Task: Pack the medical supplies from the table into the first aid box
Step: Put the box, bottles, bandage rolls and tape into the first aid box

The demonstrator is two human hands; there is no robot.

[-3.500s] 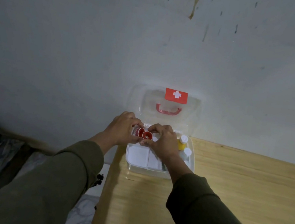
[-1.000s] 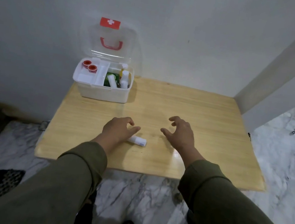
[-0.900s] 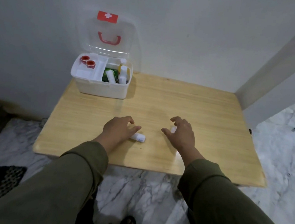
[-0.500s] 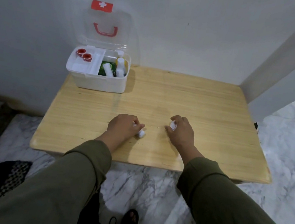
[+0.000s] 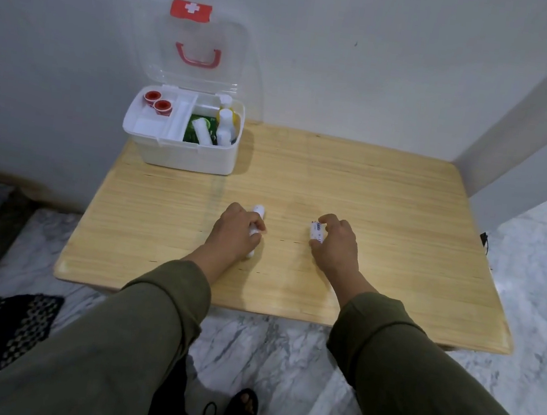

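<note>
Two small white rolls lie on the surface, long ends pointing away from us. Our left hand grips one roll; our right hand pinches the other roll.

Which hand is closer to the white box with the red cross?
Left. The left hand is nearer the first aid box, which sits at the table's far left corner; the right hand is farther right.

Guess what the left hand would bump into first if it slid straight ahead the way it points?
Probably nothing soon: the left hand points across bare table toward the wall, seemingly passing right of the first aid box, though depth is unclear.
</note>
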